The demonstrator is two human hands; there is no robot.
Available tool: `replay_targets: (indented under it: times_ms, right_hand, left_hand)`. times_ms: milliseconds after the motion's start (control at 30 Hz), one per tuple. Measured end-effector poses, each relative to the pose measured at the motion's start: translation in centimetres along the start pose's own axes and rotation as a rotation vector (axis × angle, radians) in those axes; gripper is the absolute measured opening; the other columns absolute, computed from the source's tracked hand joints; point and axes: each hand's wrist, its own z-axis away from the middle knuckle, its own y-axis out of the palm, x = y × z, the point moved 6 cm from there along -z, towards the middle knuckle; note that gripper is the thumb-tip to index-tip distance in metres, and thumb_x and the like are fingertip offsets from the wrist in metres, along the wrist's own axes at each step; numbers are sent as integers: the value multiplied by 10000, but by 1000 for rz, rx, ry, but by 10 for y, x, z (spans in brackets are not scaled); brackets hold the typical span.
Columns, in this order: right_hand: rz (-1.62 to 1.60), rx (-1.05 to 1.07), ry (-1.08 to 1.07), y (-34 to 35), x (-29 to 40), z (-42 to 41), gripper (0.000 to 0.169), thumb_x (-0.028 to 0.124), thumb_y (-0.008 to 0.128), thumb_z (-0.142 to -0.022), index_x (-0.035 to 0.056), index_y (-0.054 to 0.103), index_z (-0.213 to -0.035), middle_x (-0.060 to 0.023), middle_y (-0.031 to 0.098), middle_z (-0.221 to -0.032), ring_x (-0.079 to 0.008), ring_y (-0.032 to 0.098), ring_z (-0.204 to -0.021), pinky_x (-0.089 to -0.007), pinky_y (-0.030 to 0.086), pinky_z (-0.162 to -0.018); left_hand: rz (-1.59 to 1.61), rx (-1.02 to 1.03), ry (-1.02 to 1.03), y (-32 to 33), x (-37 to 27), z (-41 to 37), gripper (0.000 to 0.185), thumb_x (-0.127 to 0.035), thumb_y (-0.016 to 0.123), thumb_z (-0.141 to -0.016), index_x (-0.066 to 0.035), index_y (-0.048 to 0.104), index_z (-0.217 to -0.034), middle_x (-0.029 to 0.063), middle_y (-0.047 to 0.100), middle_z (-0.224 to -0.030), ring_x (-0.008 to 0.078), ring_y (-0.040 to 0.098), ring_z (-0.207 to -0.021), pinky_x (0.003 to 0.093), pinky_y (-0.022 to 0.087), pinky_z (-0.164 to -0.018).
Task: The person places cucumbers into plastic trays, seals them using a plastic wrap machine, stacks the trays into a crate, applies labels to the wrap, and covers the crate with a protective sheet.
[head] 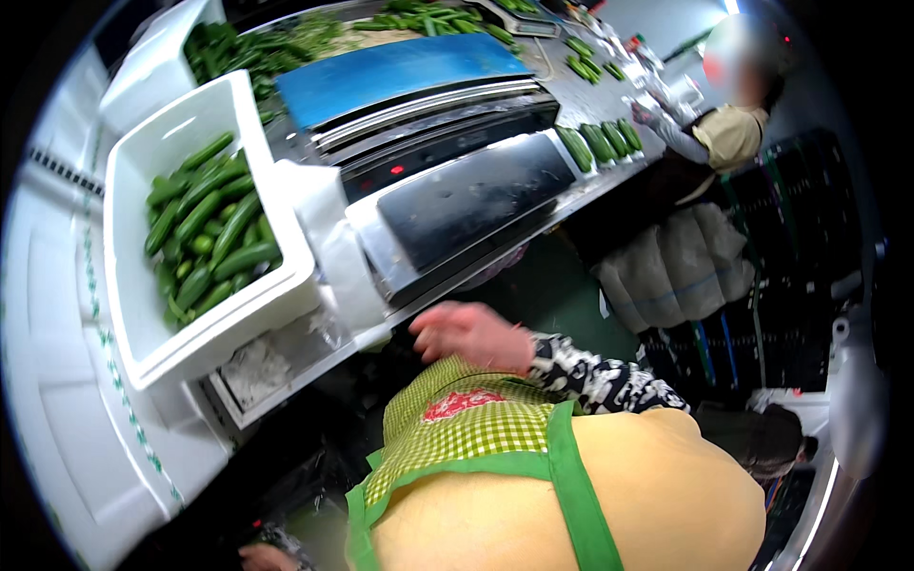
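My right hand (475, 337), blurred, hangs in front of my green checked apron, near the table's edge. Its fingers are loosely bent and a little apart; nothing shows in them. At the bottom left edge my left hand (265, 557) is only partly in view, its fingers cut off. A white foam box (293, 260) holds many green cucumbers (203, 207). Beside it stands a wrapping machine with a blue top (400, 75) and a dark flat plate (475, 203). Several wrapped packs of cucumbers (600, 143) lie in a row past the plate.
A co-worker (728, 135) stands at the table's far right end, hands over the metal tabletop. Leafy greens (228, 53) and green peppers or similar vegetables lie behind the machine. A large pale sack (675, 268) and stacked dark crates (807, 207) stand at the right.
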Motion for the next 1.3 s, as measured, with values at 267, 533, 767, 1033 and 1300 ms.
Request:
replay_targets:
  times_ms: [267,533,767,1033,1300]
  right_hand:
    - [-263,-1085,-417,-412,32,77,143,29,542,-943,-38,554,-1069,-142,639,-935,-231,685,-796,-339,606,-699]
    - [-351,-1001,-187,-558,3,19,157,-44,569,-849,6,482,-728,-63,532,-653,-190,607,-550,-313,519,-498]
    - [145,-916,158,-564,15,6,161,118,647,-767,-42,639,-753,-208,680,-747,-292,680,-613,-389,520,-550]
    - [497,-1088,225,-582,30,9,412,208,663,-767,-106,526,-996,-292,663,-923,-425,666,-922,-448,524,-836]
    - [510,-1062,204,-599,22,22,283,152,649,-745,-63,591,-920,-201,658,-733,-354,686,-684,-399,551,-686]
  left_hand:
    - [952,-688,478,-242,-199,151,391,-179,353,-1075,118,383,-1328,292,478,-1266,351,499,-1155,428,408,-1001]
    - [1723,601,1358,-372,-567,467,532,-263,409,-1002,57,359,-1425,232,487,-1380,343,486,-1288,457,377,-1107]
    - [708,1263,1783,-380,-742,773,632,-396,524,-999,104,414,-1370,233,632,-1176,277,604,-1092,351,463,-954]
    - [197,968,1734,-242,-831,872,823,-602,394,-952,173,613,-1120,401,582,-1165,489,551,-1182,451,432,-1018]
    - [-22,660,1888,-195,-806,880,909,-746,393,-886,80,626,-1187,307,576,-1248,422,527,-1219,477,362,-1067]
